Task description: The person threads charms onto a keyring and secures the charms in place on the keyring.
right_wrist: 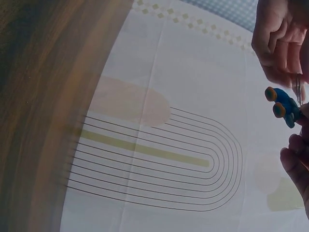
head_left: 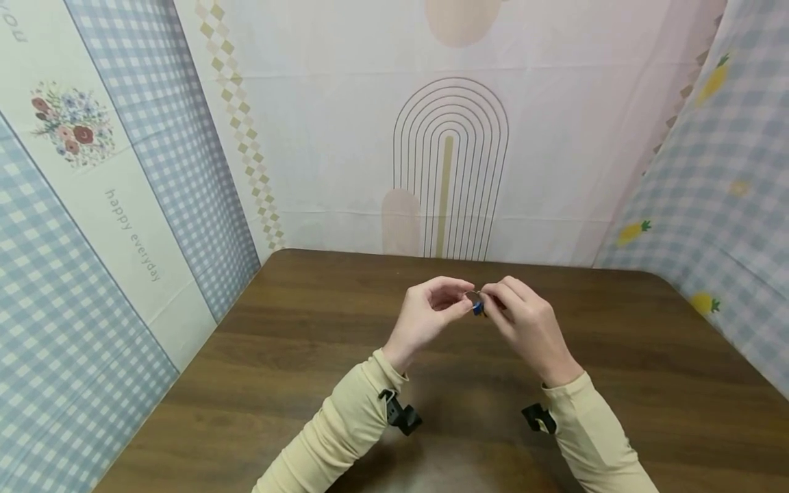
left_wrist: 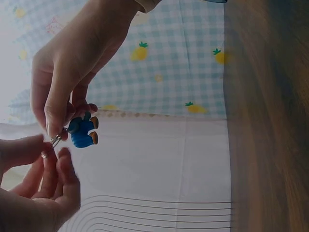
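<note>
On the far left a blue checked cloth [head_left: 68,329] with a flower print [head_left: 72,124] and the words "happy everyday" hung as a wall beside the brown desk [head_left: 259,383]. Moving right, a beige sleeve [head_left: 333,431] with a black clip [head_left: 402,415] at the wrist led up to the left hand [head_left: 425,316], raised above the middle of the desk. Its fingers [left_wrist: 50,169] were curled, and thumb and forefinger pinched a small metal ring [left_wrist: 55,140]; the left wrist view showed the fingertips closed on it.

Hanging from that ring, between the two hands, was a small blue charm [left_wrist: 83,131] with orange-brown ends, held in the air clear of the desk. In the right wrist view it showed as a blue figure beside a thin metal loop.

Just right of it, the right hand [head_left: 525,322] met the left, its fingers [left_wrist: 58,111] bent and pinching the ring from the other side, with the charm touching them. Its sleeve [head_left: 592,438] carried a second black clip [head_left: 537,418].

Behind the hands, the far wall was a pale cloth [head_left: 345,137] printed with a lined arch [head_left: 451,168]. At the far right hung another checked cloth [head_left: 721,205] with yellow pineapples [head_left: 633,231].
</note>
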Available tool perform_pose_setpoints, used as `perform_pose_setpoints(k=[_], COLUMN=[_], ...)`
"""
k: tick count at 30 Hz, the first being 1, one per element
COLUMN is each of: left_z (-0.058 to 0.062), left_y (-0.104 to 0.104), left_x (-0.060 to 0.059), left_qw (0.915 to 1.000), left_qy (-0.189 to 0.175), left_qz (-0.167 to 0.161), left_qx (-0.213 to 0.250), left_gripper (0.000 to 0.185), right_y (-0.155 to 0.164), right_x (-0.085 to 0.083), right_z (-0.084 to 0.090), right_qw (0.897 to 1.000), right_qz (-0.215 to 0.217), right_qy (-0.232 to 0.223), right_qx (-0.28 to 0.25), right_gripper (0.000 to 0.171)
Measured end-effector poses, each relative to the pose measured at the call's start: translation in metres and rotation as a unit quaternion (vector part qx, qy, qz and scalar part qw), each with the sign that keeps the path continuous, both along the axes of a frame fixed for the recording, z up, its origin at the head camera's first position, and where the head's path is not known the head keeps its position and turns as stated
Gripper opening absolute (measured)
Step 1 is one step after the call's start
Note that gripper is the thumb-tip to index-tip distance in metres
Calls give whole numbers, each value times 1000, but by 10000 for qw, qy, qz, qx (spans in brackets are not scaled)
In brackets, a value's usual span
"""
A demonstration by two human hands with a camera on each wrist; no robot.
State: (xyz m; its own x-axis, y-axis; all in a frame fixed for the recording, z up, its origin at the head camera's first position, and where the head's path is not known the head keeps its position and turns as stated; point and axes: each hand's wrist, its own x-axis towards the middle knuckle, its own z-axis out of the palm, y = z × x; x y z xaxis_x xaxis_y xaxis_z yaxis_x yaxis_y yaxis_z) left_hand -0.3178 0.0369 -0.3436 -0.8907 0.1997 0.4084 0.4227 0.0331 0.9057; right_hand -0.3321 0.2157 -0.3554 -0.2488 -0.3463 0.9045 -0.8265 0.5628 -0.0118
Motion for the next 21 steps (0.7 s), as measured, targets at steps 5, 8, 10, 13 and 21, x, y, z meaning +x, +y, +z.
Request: perform_pose_setpoints(k=[5, 8, 10, 13, 21], left_z=[-1, -2, -3, -3, -3], left_y=[1, -1, -4, -7, -16], left_x=[2, 3, 5, 7, 12], left_qw=[9993, 9987, 9986, 9992, 9998], left_qy=[-167, -170, -131, -26, -19], left_qz=[163, 254, 241, 194, -110], left_qx=[299, 417, 448, 359, -143], left_gripper=[24, 23, 22, 20, 19], right_y=[0, -2, -4, -6, -14], right_x=[3, 8, 11, 15, 23], right_z=[-1, -2, -2, -1, -3], right_qw=[9999, 9996, 9993, 9989, 9994], right_qz=[9, -47, -97, -157, -192], right_qy=[-114, -231, -301, -348, -163], right_qx=[59, 150, 204, 255, 240], right_gripper=[16, 16, 11, 6, 19])
